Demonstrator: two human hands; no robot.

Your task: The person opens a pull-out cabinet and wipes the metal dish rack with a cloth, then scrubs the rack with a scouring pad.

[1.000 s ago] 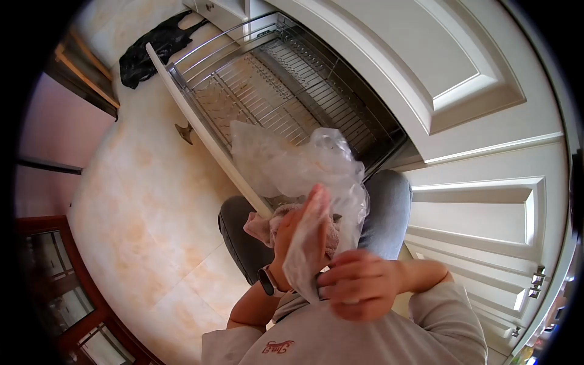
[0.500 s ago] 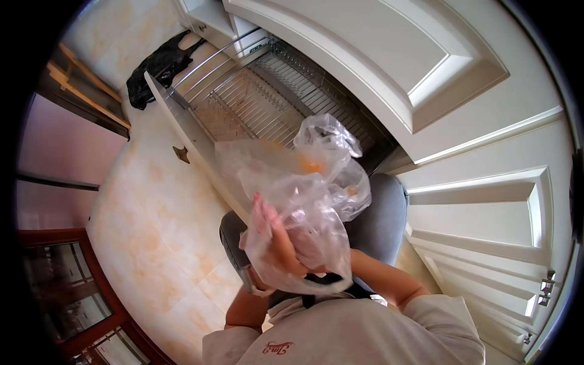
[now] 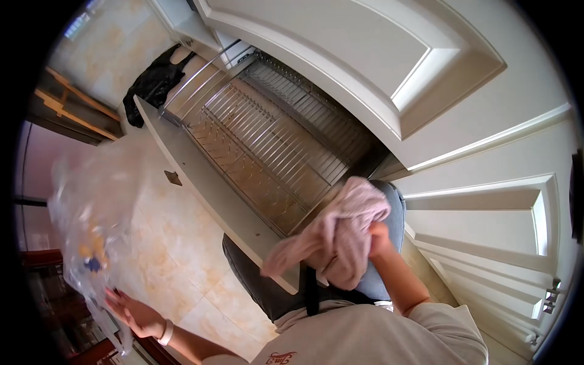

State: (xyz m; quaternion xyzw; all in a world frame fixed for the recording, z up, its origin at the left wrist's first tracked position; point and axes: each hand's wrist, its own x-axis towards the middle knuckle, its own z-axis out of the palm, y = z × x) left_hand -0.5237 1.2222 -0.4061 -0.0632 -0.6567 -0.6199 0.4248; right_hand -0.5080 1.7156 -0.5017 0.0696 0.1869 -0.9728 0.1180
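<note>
A dusty-pink cloth (image 3: 350, 234) is bunched in my right hand (image 3: 379, 239), with its fingers closed round the cloth's right side. The cloth hangs over my lap, by the near end of the pulled-out drawer (image 3: 267, 137). At the far left my left hand (image 3: 137, 313) is stretched out with fingers extended, and a white band circles the wrist. Just beyond those fingertips a clear plastic bag (image 3: 91, 207) with orange and blue marks is in the air, blurred by motion. Whether the fingertips still touch the bag cannot be made out.
Inside the drawer are metal wire racks (image 3: 243, 121); its front panel (image 3: 201, 191) stands between my knees. White panelled cabinet doors (image 3: 340, 55) line the right. A black plastic bag (image 3: 155, 82) lies on the tiled floor (image 3: 176, 255). A red-brown glazed cabinet (image 3: 45, 298) is at lower left.
The plastic bag, around my hands before, has swung far to the left with my left hand. The pink cloth is out of the bag, and my right hand holds it.
</note>
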